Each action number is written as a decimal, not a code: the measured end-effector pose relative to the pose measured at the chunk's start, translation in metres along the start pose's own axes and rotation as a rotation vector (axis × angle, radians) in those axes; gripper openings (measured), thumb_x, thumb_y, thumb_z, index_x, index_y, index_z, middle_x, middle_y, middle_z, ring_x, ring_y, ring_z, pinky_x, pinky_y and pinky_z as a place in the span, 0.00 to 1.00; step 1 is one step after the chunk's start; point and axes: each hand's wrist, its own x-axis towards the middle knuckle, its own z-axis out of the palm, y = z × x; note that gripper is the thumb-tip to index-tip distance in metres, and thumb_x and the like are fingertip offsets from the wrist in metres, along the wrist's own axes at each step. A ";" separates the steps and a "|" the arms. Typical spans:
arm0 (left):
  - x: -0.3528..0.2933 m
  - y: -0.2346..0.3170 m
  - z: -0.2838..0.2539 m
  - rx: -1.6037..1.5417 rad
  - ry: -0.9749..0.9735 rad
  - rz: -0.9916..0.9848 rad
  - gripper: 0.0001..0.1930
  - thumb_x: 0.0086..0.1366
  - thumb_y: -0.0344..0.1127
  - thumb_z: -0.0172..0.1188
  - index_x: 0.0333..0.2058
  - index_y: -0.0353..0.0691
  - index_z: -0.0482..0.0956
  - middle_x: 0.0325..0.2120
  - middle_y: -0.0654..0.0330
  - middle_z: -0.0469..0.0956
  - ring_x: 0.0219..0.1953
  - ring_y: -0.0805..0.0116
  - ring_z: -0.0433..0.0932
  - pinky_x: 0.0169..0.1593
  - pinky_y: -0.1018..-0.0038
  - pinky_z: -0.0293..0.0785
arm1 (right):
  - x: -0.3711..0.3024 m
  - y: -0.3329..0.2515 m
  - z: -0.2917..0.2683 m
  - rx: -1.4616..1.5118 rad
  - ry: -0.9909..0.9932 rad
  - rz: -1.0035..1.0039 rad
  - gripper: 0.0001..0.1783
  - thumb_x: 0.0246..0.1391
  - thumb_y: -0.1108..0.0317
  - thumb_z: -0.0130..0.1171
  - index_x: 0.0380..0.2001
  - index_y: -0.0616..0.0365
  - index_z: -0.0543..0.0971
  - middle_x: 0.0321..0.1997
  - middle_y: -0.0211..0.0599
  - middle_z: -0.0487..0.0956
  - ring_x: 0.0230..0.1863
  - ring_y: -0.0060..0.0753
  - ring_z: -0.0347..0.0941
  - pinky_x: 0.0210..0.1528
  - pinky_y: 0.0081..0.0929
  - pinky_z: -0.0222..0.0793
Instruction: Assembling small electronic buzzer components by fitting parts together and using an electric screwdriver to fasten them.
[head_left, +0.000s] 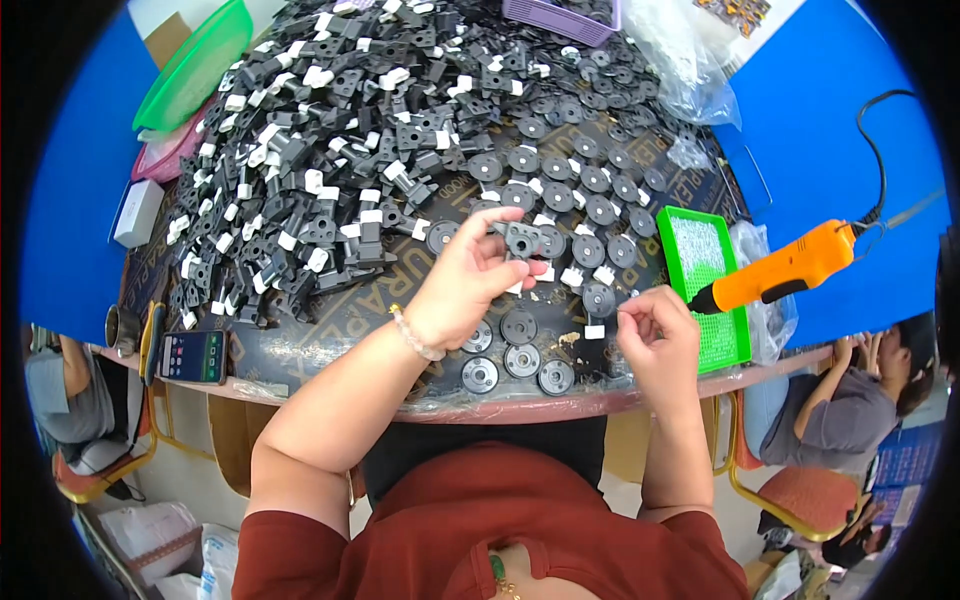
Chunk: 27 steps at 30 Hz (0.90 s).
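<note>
Above the near middle of the table, my left hand (467, 272) pinches a dark grey plastic part (521, 241) with a round hole between thumb and fingers. My right hand (662, 338) is held to its right, thumb and fingertips pressed together; something tiny and shiny shows at the tips, too small to name. Between and beyond the hands lie rows of round black discs (589, 250), several with white tabs sticking out. A few discs with metal centres (521, 360) sit close to the table's front edge.
A big heap of black and white plastic parts (330, 150) covers the left and back. Right of my right hand, an orange electric screwdriver (800, 265) hangs over a green tray (745, 335) of small pieces. A phone (194, 357) lies front left; a purple basket (565, 22) stands behind.
</note>
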 end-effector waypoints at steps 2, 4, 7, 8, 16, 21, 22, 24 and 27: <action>-0.002 0.001 -0.001 0.043 -0.015 -0.022 0.29 0.66 0.17 0.54 0.65 0.40 0.61 0.48 0.50 0.77 0.50 0.61 0.81 0.52 0.71 0.79 | 0.021 -0.020 0.008 0.116 -0.053 -0.089 0.05 0.48 0.80 0.63 0.30 0.61 0.79 0.31 0.32 0.76 0.25 0.20 0.71 0.27 0.17 0.66; -0.003 0.003 -0.001 0.052 -0.042 -0.019 0.29 0.66 0.17 0.53 0.64 0.40 0.61 0.47 0.51 0.77 0.50 0.62 0.81 0.52 0.72 0.79 | 0.043 -0.033 0.019 0.172 -0.131 -0.189 0.04 0.49 0.79 0.63 0.30 0.61 0.79 0.31 0.34 0.76 0.28 0.25 0.73 0.29 0.20 0.68; -0.002 0.005 -0.002 0.046 -0.061 -0.002 0.27 0.66 0.17 0.54 0.63 0.39 0.63 0.44 0.54 0.78 0.45 0.69 0.81 0.50 0.73 0.78 | 0.068 -0.044 0.038 0.143 -0.221 -0.208 0.03 0.52 0.75 0.63 0.32 0.60 0.79 0.34 0.35 0.75 0.30 0.30 0.74 0.32 0.25 0.70; -0.001 0.005 -0.003 0.047 -0.062 0.012 0.26 0.66 0.18 0.55 0.62 0.38 0.64 0.42 0.56 0.78 0.43 0.72 0.80 0.49 0.74 0.78 | 0.074 -0.044 0.041 0.125 -0.272 -0.180 0.03 0.52 0.75 0.63 0.32 0.61 0.79 0.35 0.35 0.76 0.30 0.30 0.74 0.32 0.25 0.70; -0.002 0.010 -0.001 0.013 -0.045 -0.064 0.21 0.69 0.27 0.59 0.59 0.36 0.67 0.43 0.54 0.81 0.43 0.69 0.82 0.45 0.75 0.81 | 0.081 -0.046 0.049 0.081 -0.303 -0.115 0.03 0.52 0.74 0.64 0.31 0.60 0.82 0.35 0.33 0.76 0.30 0.27 0.73 0.30 0.23 0.68; -0.008 0.016 0.001 -0.053 -0.019 -0.099 0.17 0.69 0.30 0.60 0.55 0.37 0.71 0.43 0.56 0.81 0.40 0.69 0.83 0.40 0.77 0.81 | 0.070 -0.042 0.047 0.215 -0.193 -0.167 0.08 0.51 0.78 0.65 0.36 0.60 0.84 0.36 0.33 0.78 0.32 0.22 0.74 0.32 0.20 0.69; -0.009 0.014 -0.003 -0.005 -0.028 -0.046 0.16 0.70 0.30 0.60 0.54 0.37 0.71 0.42 0.56 0.81 0.40 0.69 0.83 0.40 0.77 0.81 | 0.066 -0.043 0.045 0.190 -0.162 -0.199 0.07 0.51 0.79 0.65 0.36 0.60 0.84 0.37 0.33 0.78 0.32 0.22 0.74 0.32 0.19 0.69; -0.023 0.035 0.000 0.197 0.018 -0.028 0.15 0.69 0.28 0.59 0.53 0.35 0.72 0.41 0.59 0.79 0.41 0.69 0.83 0.41 0.77 0.81 | 0.057 -0.042 0.037 0.156 -0.104 -0.281 0.07 0.52 0.80 0.63 0.36 0.61 0.83 0.37 0.33 0.78 0.32 0.21 0.73 0.33 0.18 0.69; -0.053 0.051 -0.021 0.684 0.138 0.099 0.20 0.65 0.25 0.63 0.55 0.35 0.71 0.35 0.65 0.75 0.37 0.76 0.80 0.41 0.79 0.78 | 0.039 -0.038 0.024 0.169 -0.072 -0.239 0.07 0.52 0.80 0.63 0.35 0.61 0.83 0.37 0.34 0.78 0.32 0.21 0.72 0.32 0.18 0.68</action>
